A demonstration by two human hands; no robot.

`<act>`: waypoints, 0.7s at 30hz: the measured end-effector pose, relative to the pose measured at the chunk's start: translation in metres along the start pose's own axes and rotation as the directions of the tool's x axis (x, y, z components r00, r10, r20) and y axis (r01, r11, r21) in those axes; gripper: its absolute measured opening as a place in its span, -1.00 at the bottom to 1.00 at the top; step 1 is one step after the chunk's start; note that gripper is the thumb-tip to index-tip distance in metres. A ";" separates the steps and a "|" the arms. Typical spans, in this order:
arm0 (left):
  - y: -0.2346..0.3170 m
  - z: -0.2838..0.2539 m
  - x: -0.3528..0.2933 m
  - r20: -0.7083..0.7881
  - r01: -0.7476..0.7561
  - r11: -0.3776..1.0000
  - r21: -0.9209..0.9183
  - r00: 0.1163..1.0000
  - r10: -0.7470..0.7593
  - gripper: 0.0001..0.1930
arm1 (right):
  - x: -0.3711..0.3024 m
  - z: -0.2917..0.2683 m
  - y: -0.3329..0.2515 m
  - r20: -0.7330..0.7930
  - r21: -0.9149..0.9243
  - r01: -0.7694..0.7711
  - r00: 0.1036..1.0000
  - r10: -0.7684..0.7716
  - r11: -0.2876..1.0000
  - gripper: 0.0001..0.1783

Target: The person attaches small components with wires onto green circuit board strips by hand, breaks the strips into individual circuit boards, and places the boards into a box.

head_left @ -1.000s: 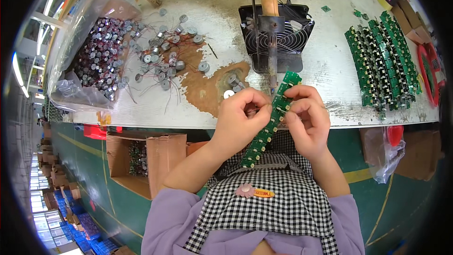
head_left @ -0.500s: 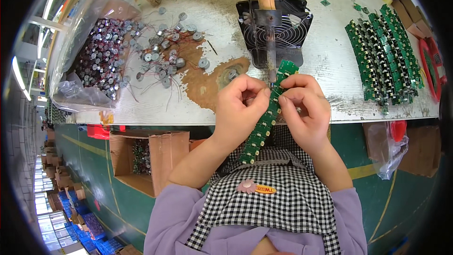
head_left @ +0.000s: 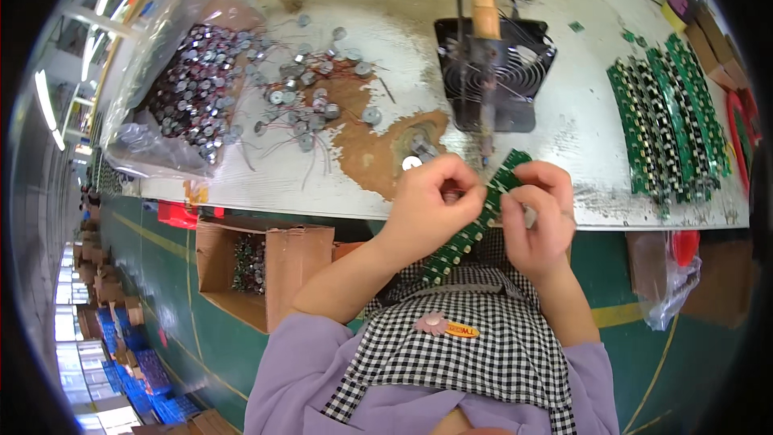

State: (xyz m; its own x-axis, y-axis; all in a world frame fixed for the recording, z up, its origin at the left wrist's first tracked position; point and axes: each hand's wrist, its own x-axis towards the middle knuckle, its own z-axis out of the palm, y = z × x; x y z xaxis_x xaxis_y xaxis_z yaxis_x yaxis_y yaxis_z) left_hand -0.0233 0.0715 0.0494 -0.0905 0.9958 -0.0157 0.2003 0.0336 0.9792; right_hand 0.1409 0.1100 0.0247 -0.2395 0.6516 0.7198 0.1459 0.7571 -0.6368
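A long green circuit-board strip (head_left: pixel 465 243) slants from the table edge down over my apron. My right hand (head_left: pixel 541 216) grips its upper part, fingers curled on its right edge. My left hand (head_left: pixel 439 203) is closed in a pinch at the strip's left edge; what lies between its fingertips is hidden. Just beyond the strip's upper end, a soldering iron with a wooden handle (head_left: pixel 485 12) hangs tip down, apart from the board. A small round motor (head_left: pixel 421 147) and a bright white disc (head_left: pixel 412 163) show just beyond my left hand.
Loose wired motors (head_left: pixel 310 101) lie left of centre, beside a plastic-lined box (head_left: pixel 133 141) full of them. A black fan (head_left: pixel 515 72) stands behind the iron. More board strips (head_left: pixel 668 125) are stacked at right. Below the table edge sits an open cardboard box (head_left: pixel 298 270).
Both hands and the strip have drawn back from the iron's tip, toward me. The strip's upper end was beside the tip before. The whole view has shifted slightly.
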 end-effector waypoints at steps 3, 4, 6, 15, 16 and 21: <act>0.002 -0.011 0.005 0.103 -0.068 0.991 0.114 0.993 0.057 -0.89 | 0.003 -0.001 0.010 -0.071 0.097 -0.083 0.993 0.090 0.992 -0.93; 0.000 -0.018 0.013 0.160 -0.142 0.980 0.141 0.980 0.119 -0.87 | 0.000 -0.002 0.010 -0.087 0.162 -0.168 0.979 0.184 0.972 -0.95; -0.001 -0.041 0.032 -0.041 -0.359 0.891 0.278 0.922 0.384 -0.76 | -0.003 -0.001 0.014 -0.090 0.154 -0.176 0.977 0.191 0.972 -0.96; -0.022 -0.136 0.123 0.042 -0.190 0.158 0.969 0.757 0.652 -0.86 | -0.001 0.004 0.018 -0.042 0.291 -0.315 0.939 0.341 0.903 -0.93; -0.026 -0.135 0.129 0.115 -0.188 0.053 0.981 0.776 0.620 -0.88 | -0.001 0.003 0.017 -0.038 0.279 -0.317 0.939 0.340 0.906 -0.93; -0.034 -0.133 0.148 0.178 -0.152 -0.093 0.984 0.850 0.496 -0.96 | -0.004 0.002 0.019 -0.034 0.251 -0.302 0.947 0.320 0.920 -0.93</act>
State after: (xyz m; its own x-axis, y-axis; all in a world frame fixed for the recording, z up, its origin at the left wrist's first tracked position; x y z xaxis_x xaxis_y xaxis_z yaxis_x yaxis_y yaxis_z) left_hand -0.1732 0.2062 0.0407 0.1963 0.8781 0.4363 0.9550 -0.0703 -0.2883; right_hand 0.1423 0.1220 0.0088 -0.1470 0.8607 0.4874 -0.0342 0.4880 -0.8722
